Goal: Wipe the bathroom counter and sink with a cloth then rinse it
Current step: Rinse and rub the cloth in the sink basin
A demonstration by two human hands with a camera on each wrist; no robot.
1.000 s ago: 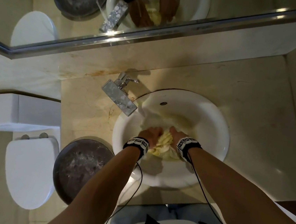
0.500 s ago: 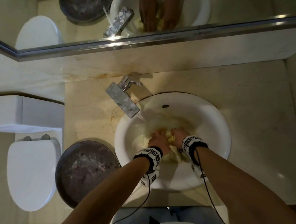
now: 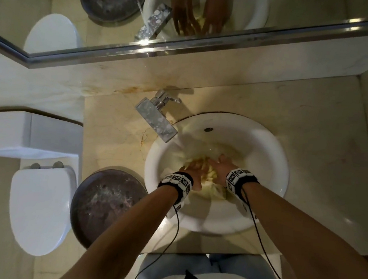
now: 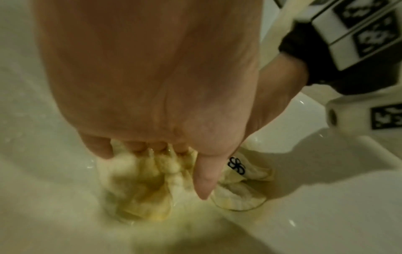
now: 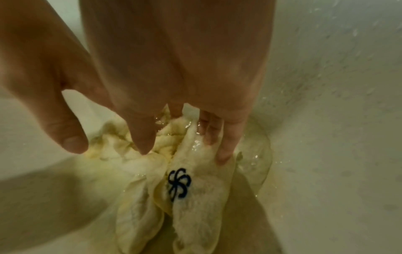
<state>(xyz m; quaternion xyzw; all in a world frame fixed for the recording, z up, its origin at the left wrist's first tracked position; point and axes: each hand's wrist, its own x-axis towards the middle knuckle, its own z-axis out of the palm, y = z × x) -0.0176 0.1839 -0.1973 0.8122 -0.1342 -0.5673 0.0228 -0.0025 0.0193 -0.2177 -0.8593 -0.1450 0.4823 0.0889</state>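
Observation:
A wet yellow cloth (image 3: 215, 191) with a dark flower logo lies bunched at the bottom of the white sink (image 3: 268, 148), in shallow water. My left hand (image 3: 195, 166) and right hand (image 3: 219, 165) are side by side on top of it, fingers stretched forward and pressing down. In the left wrist view the left hand (image 4: 152, 151) sinks its fingers into the cloth (image 4: 139, 185), thumb straight. In the right wrist view the right hand (image 5: 163, 146) spreads straight fingers over the cloth (image 5: 195, 197). The beige stone counter (image 3: 315, 130) surrounds the sink.
A chrome faucet (image 3: 155, 119) overhangs the sink's left rim. A dark round bowl (image 3: 105, 206) sits at the counter's left edge. A white toilet (image 3: 37, 210) and cistern (image 3: 27, 134) stand further left. A mirror (image 3: 305, 13) runs along the back wall.
Both hands went from bunching the cloth with curled fingers to pressing it with fingers stretched out, and reached slightly deeper into the bowl.

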